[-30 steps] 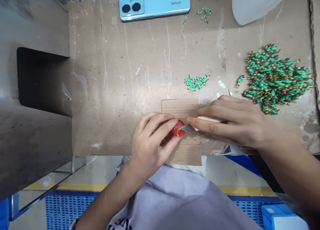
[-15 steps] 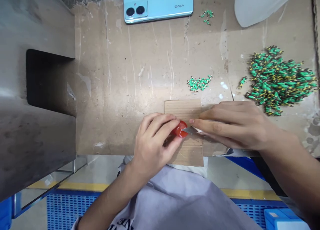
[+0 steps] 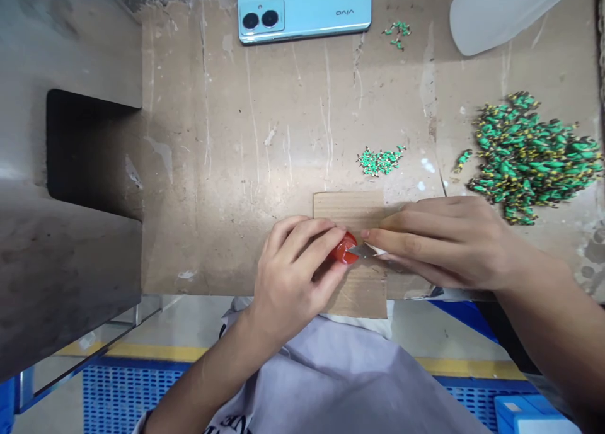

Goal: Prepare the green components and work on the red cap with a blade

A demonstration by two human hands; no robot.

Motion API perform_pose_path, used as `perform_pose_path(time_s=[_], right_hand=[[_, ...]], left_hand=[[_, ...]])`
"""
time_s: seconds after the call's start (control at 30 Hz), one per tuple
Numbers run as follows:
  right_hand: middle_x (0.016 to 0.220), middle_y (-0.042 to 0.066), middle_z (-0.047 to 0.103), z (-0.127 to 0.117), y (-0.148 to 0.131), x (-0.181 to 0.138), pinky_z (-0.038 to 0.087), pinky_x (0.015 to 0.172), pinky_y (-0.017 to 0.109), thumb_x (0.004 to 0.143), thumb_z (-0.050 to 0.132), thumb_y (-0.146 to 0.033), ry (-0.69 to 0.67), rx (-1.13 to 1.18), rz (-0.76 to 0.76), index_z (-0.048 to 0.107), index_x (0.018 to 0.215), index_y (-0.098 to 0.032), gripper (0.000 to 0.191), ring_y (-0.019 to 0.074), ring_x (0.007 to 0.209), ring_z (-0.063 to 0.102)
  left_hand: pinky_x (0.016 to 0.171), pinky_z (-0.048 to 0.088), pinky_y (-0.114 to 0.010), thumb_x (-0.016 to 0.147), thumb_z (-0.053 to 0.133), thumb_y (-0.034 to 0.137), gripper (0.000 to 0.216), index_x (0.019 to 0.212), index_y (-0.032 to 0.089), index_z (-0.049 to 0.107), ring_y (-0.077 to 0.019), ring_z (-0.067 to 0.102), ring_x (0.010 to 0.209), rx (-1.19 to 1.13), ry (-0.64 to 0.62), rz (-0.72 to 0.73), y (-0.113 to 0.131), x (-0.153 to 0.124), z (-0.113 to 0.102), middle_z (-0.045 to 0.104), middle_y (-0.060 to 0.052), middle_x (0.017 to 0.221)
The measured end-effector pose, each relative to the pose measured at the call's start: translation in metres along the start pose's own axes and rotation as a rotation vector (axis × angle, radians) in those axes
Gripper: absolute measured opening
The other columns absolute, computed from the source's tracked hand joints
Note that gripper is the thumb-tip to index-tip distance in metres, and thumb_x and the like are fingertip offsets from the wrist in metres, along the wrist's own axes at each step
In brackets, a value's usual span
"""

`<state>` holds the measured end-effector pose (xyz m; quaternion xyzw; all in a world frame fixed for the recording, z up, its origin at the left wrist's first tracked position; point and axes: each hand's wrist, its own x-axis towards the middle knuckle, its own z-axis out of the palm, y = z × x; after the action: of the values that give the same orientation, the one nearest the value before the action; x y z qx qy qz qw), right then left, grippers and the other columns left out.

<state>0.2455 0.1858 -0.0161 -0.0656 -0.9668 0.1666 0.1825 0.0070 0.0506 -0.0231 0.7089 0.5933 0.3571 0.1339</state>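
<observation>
My left hand (image 3: 293, 270) is closed around a small red-handled cutter (image 3: 344, 250), whose metal blade (image 3: 363, 251) points right. My right hand (image 3: 444, 240) lies with fingers pressed together and stretched toward the blade tip, over something white that I cannot make out. Both hands rest on a small brown cardboard piece (image 3: 350, 207) at the near edge of the worn board (image 3: 265, 157).
A big heap of green-and-yellow small parts (image 3: 529, 150) lies at the right, a small cluster (image 3: 380, 160) just beyond the cardboard, a few more (image 3: 397, 32) near a light blue phone (image 3: 302, 9). A translucent white plastic thing (image 3: 501, 9) is at top right. A dark recess (image 3: 89, 150) opens at the left.
Both hands kept their grip and pose. The whole scene slid slightly right and down as my head moved.
</observation>
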Motion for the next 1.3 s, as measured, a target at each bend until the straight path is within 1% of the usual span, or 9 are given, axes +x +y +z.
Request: perform_pose_path(time_s=[0.17, 0.37, 0.5, 0.7, 0.8, 0.93, 1.07, 1.2, 1.3], right_hand=[[0.086, 0.001, 0.066, -0.002, -0.001, 0.002, 0.045, 0.069, 0.032, 0.110, 0.063, -0.016, -0.008, 0.000, 0.004, 0.067, 0.134, -0.014, 0.025, 0.0179, 0.074, 0.058], [0.083, 0.001, 0.067, -0.006, -0.004, 0.006, 0.038, 0.066, 0.034, 0.113, 0.058, -0.016, -0.034, -0.020, -0.003, 0.068, 0.131, -0.013, 0.022, 0.0182, 0.071, 0.054], [0.082, 0.000, 0.065, -0.008, -0.005, 0.008, 0.039, 0.067, 0.034, 0.114, 0.056, -0.017, -0.047, -0.014, -0.003, 0.067, 0.131, -0.013, 0.020, 0.0180, 0.071, 0.054], [0.085, 0.002, 0.069, -0.008, -0.005, 0.007, 0.039, 0.064, 0.033, 0.116, 0.051, -0.017, -0.042, -0.047, 0.002, 0.065, 0.133, -0.013, 0.023, 0.0174, 0.070, 0.056], [0.091, 0.003, 0.074, -0.005, -0.005, 0.003, 0.042, 0.064, 0.033, 0.116, 0.048, -0.016, -0.034, -0.065, 0.010, 0.064, 0.138, -0.016, 0.027, 0.0169, 0.071, 0.060], [0.094, 0.004, 0.077, 0.000, -0.005, -0.002, 0.047, 0.065, 0.032, 0.113, 0.054, -0.014, -0.007, -0.090, 0.006, 0.063, 0.139, -0.017, 0.028, 0.0171, 0.074, 0.068], [0.099, 0.006, 0.081, 0.001, -0.004, -0.004, 0.050, 0.066, 0.032, 0.112, 0.057, -0.013, 0.006, -0.134, 0.010, 0.063, 0.141, -0.015, 0.030, 0.0180, 0.080, 0.073], [0.099, 0.008, 0.083, -0.004, -0.003, -0.003, 0.051, 0.064, 0.032, 0.105, 0.067, -0.008, 0.080, -0.201, 0.020, 0.066, 0.135, -0.013, 0.031, 0.0171, 0.076, 0.070], [0.090, 0.004, 0.080, -0.004, -0.004, -0.002, 0.050, 0.065, 0.031, 0.107, 0.069, -0.012, 0.089, -0.133, 0.020, 0.067, 0.133, -0.015, 0.027, 0.0159, 0.074, 0.070]], left_hand=[[0.101, 0.062, -0.042, 0.099, 0.082, 0.017, 0.024, 0.122, 0.019, 0.074, -0.0250, 0.071, 0.109, 0.003, -0.002, -0.009, -0.001, -0.001, 0.000, 0.083, -0.007, 0.117], [0.103, 0.061, -0.040, 0.097, 0.082, 0.014, 0.024, 0.120, 0.015, 0.075, -0.0245, 0.070, 0.109, -0.014, 0.002, 0.011, -0.001, 0.000, 0.001, 0.083, -0.009, 0.117], [0.104, 0.060, -0.039, 0.096, 0.083, 0.014, 0.024, 0.120, 0.014, 0.077, -0.0248, 0.069, 0.110, -0.016, 0.000, 0.003, -0.001, -0.001, 0.001, 0.083, -0.010, 0.118], [0.100, 0.062, -0.040, 0.099, 0.081, 0.016, 0.022, 0.120, 0.018, 0.076, -0.0246, 0.069, 0.109, -0.001, 0.000, 0.004, -0.001, 0.000, 0.000, 0.083, -0.008, 0.117], [0.099, 0.063, -0.041, 0.099, 0.081, 0.016, 0.022, 0.120, 0.020, 0.076, -0.0252, 0.070, 0.109, 0.005, -0.009, -0.004, -0.001, 0.000, 0.000, 0.083, -0.008, 0.117], [0.098, 0.064, -0.044, 0.101, 0.080, 0.020, 0.021, 0.121, 0.023, 0.076, -0.0258, 0.072, 0.109, 0.012, -0.006, -0.015, -0.001, 0.000, 0.000, 0.083, -0.008, 0.118], [0.099, 0.063, -0.044, 0.102, 0.079, 0.019, 0.019, 0.119, 0.022, 0.076, -0.0255, 0.072, 0.109, 0.015, -0.003, -0.013, -0.001, 0.000, -0.001, 0.083, -0.008, 0.117], [0.099, 0.063, -0.044, 0.100, 0.082, 0.020, 0.019, 0.118, 0.022, 0.076, -0.0255, 0.072, 0.109, 0.007, 0.001, -0.017, -0.001, -0.001, -0.001, 0.083, -0.007, 0.117], [0.099, 0.063, -0.043, 0.100, 0.082, 0.020, 0.021, 0.120, 0.021, 0.075, -0.0250, 0.073, 0.108, 0.006, 0.024, -0.008, -0.001, 0.000, 0.001, 0.084, -0.008, 0.115]])
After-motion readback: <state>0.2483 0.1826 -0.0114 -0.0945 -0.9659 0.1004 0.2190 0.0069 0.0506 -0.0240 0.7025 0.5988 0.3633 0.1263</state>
